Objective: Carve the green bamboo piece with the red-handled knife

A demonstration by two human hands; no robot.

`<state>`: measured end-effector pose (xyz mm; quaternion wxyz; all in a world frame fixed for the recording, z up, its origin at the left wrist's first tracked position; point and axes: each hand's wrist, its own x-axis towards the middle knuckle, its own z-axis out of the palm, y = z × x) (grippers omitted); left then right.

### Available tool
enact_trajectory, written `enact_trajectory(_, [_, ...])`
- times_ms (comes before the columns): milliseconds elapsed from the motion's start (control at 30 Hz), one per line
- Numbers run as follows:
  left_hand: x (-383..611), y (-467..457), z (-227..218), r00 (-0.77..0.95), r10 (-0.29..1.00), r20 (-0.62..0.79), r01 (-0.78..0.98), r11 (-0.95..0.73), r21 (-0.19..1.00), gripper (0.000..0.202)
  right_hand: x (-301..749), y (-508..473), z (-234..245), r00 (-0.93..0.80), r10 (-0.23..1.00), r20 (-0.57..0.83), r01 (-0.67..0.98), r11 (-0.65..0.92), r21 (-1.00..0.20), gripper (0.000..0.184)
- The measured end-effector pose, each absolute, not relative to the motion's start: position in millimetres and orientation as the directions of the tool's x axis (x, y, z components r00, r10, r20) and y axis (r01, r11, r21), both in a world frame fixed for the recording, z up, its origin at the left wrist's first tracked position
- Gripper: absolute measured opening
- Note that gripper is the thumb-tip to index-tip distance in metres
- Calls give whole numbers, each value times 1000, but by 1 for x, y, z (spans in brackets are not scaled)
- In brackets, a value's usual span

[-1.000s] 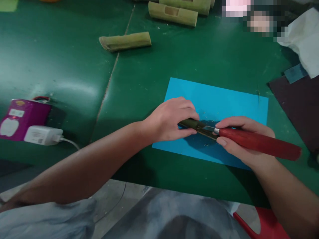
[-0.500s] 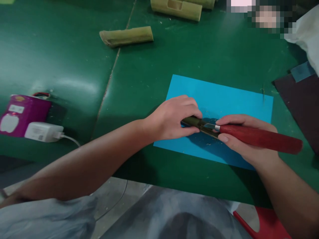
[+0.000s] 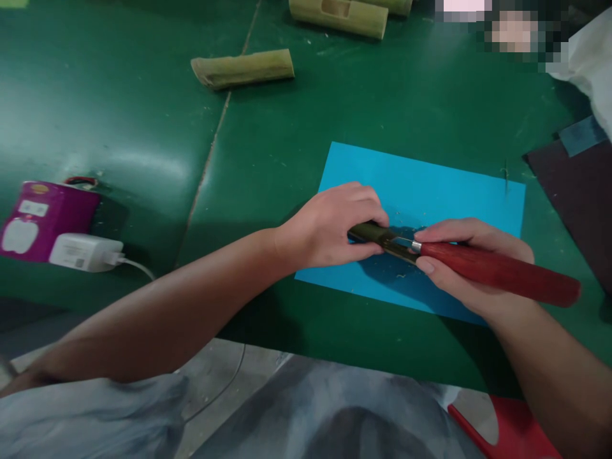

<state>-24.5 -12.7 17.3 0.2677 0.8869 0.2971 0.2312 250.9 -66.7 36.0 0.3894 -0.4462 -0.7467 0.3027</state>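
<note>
My left hand [image 3: 329, 223] is closed around one end of a thin dark green strip [image 3: 370, 234], pinning it down on a blue sheet of paper [image 3: 430, 185]. My right hand [image 3: 471, 271] grips a carving tool with a long red wooden handle [image 3: 502, 273]. Its short metal blade [image 3: 404, 244] rests on the strip between the two hands. Small shavings lie on the paper around the blade.
The green table [image 3: 119, 115] has a seam running toward me. Two cut bamboo pieces [image 3: 243, 67] [image 3: 339, 16] lie at the back. A purple box [image 3: 45, 220] and white charger [image 3: 83, 252] sit at left. A dark mat [image 3: 578, 197] and white cloth [image 3: 590, 57] lie right.
Both hands stay in place on the strip. The tool's red handle has tilted slightly lower at its far end since half a second ago. The view has shifted a little.
</note>
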Motion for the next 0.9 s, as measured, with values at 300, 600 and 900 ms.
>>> enact_trajectory(300, [-25, -6, 13, 737, 605, 302, 358, -728, 585, 17, 246, -55, 38, -397, 797, 455, 366, 592, -718, 18])
enact_trajectory(600, [-26, 0, 16, 740, 604, 296, 342, -717, 607, 16, 249, -49, 31, -393, 779, 489, 325, 615, -718, 16])
enact_trajectory(900, [-26, 0, 16, 739, 622, 261, 371, -698, 612, 19, 251, -53, 27, -340, 782, 523, 310, 618, -723, 18])
